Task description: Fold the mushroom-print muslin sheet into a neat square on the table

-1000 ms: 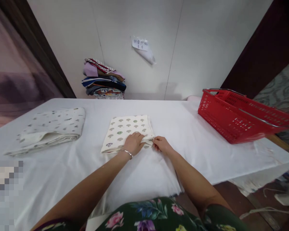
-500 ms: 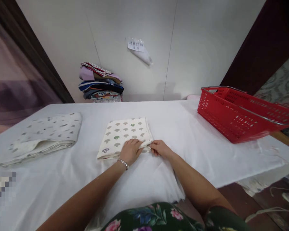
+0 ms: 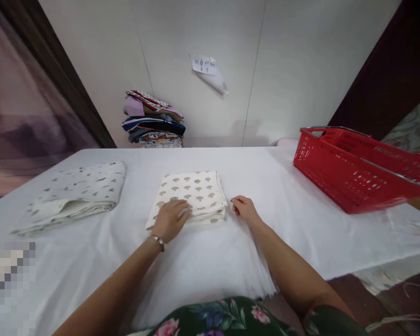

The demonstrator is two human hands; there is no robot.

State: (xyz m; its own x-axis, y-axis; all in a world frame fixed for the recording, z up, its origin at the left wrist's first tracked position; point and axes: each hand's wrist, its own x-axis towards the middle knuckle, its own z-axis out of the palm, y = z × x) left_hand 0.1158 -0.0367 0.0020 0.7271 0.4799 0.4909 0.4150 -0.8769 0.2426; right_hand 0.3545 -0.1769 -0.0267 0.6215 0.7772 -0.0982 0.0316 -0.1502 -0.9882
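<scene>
The folded cloth with the mushroom print [image 3: 199,189] lies flat on the bench [image 3: 259,170], directly in front of the person. The left hand [image 3: 171,219] rests on the near left part of this cloth, palm down, fingers nearly together and the thumb set apart, with nothing gripped. The right hand [image 3: 244,208] is just beside the near right corner, apart from the cloth, with its fingers curled toward the thumb; at this scale I cannot tell whether the fingertips meet or pinch anything.

Layers show along the near edge and do not line up evenly at the right. In my judgement, a sideways drag by the left hand could ruck the top layer, since only that side is held down. The near right corner, which neither hand touches, could lift or slip out of square if caught by one layer alone. The white cover [image 3: 294,238] is wrinkled and could shift under a firm pull, carrying the cloth along.

A second folded cloth [image 3: 87,184] lies to the left, its near edge gaping. A red basket [image 3: 353,175] stands at the right.
</scene>
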